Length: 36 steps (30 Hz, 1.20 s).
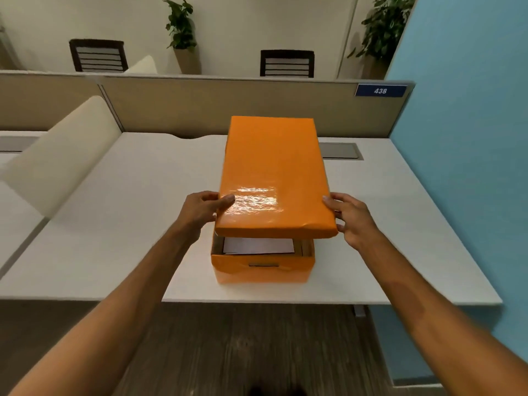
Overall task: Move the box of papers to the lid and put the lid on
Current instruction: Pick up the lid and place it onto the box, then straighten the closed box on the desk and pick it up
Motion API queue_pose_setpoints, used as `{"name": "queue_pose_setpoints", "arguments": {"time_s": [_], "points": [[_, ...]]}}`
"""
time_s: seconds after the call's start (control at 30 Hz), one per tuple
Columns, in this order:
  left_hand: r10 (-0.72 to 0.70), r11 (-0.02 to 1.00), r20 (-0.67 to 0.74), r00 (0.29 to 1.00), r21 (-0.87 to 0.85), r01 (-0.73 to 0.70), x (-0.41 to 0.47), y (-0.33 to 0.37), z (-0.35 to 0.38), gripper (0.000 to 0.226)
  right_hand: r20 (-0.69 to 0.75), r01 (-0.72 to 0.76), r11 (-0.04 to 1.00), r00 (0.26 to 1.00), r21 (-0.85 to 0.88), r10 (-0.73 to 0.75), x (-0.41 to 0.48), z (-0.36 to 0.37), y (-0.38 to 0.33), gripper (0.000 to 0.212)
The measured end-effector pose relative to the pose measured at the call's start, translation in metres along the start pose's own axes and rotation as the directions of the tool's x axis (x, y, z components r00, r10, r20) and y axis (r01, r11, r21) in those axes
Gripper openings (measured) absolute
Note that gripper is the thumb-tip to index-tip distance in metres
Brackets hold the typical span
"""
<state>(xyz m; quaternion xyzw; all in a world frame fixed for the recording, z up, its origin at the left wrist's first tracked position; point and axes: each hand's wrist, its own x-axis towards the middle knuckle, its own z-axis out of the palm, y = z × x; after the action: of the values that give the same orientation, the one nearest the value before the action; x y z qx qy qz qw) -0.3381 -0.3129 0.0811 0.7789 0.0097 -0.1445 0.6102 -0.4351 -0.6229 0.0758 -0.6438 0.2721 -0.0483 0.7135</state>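
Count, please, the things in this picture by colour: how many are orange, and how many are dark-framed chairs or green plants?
Orange: 2, the lid and the box
Dark chairs: 2, left chair and right chair
Green plants: 2, left plant and right plant
Total: 6

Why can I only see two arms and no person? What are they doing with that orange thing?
The camera sits on the person's head and looks forward and down, so you see only their own arms. The left hand and the right hand each grip a side of a shiny orange lid. They hold it just above an orange box, which stands on a white desk. The lid's near end is raised, so white papers show inside. The lid is not yet pressed down. Behind are chairs and potted plants.
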Motion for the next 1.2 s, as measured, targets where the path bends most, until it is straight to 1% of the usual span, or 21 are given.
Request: {"name": "queue_pose_setpoints", "arguments": {"time_s": [0.1,0.2,0.3,0.37,0.47,0.6,1.0,1.2], "points": [[-0.049,0.997,0.0,0.999,0.062,0.048,0.003,-0.018,-0.004,0.047,0.016,-0.085,0.995,0.996,-0.052,0.086,0.001,0.007,0.018,0.042],[-0.093,0.986,-0.003,0.996,0.137,0.092,0.005,-0.03,-0.007,0.06,0.034,-0.155,0.983,0.987,-0.094,0.159,0.0,0.013,0.031,0.038],[-0.113,0.982,0.025,0.993,0.157,0.107,0.006,-0.038,-0.01,0.059,0.047,-0.185,0.975,0.98,-0.122,0.192,-0.001,0.016,0.039,0.035],[-0.123,0.981,0.04,0.992,0.157,0.115,0.006,-0.044,-0.011,0.056,0.033,-0.184,0.972,0.981,-0.148,0.191,0.001,0.018,0.042,0.036],[-0.141,0.977,0.058,0.988,0.168,0.13,0.005,-0.051,-0.011,0.054,-0.008,-0.183,0.965,0.983,-0.187,0.185,0.003,0.02,0.046,0.044],[-0.15,0.976,0.063,0.987,0.169,0.137,0.004,-0.058,-0.011,0.054,-0.012,-0.185,0.959,0.982,-0.217,0.187,0.006,0.023,0.047,0.044],[-0.166,0.975,0.028,0.986,0.153,0.16,0.002,-0.074,-0.007,0.065,-0.033,-0.152,0.941,0.988,-0.301,0.149,0.01,0.025,0.06,0.049],[-0.167,0.978,0.043,0.985,0.135,0.16,0.003,-0.078,-0.008,0.069,-0.048,-0.138,0.938,0.99,-0.317,0.129,0.01,0.025,0.064,0.049]]}}
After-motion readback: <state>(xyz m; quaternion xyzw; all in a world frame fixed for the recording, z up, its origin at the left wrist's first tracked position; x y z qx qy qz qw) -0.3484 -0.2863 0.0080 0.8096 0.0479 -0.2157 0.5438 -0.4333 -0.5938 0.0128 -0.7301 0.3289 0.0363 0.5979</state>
